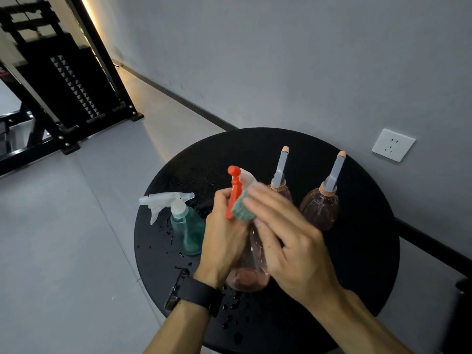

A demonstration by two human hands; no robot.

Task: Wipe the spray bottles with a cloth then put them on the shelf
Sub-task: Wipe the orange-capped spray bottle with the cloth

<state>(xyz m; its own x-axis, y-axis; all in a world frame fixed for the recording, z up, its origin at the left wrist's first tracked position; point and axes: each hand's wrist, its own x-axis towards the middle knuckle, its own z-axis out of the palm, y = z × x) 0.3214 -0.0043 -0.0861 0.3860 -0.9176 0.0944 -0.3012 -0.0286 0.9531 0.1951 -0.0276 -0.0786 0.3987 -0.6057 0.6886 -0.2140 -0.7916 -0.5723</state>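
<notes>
1. Black rack [63, 80] far left, on the floor.
2. Green spray bottle [187, 231] upright at the left of the round black table [370, 251]; water droplets [178, 251] around it.
3. Left hand [224, 236] grips a clear pinkish spray bottle [251, 272] with an orange trigger, tilted above the table.
4. Right hand [288, 236], fingers extended, presses a green cloth [242, 210] against that bottle's neck.
5. Two brown bottles [320, 208] stand behind, upright.
6. Wall socket [393, 145] far right.

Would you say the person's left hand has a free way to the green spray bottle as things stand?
Probably not right now: the left hand grips the clear bottle with the red trigger. The green spray bottle stands just beside that hand on the black table, nothing between, so once freed it likely reaches.
</notes>
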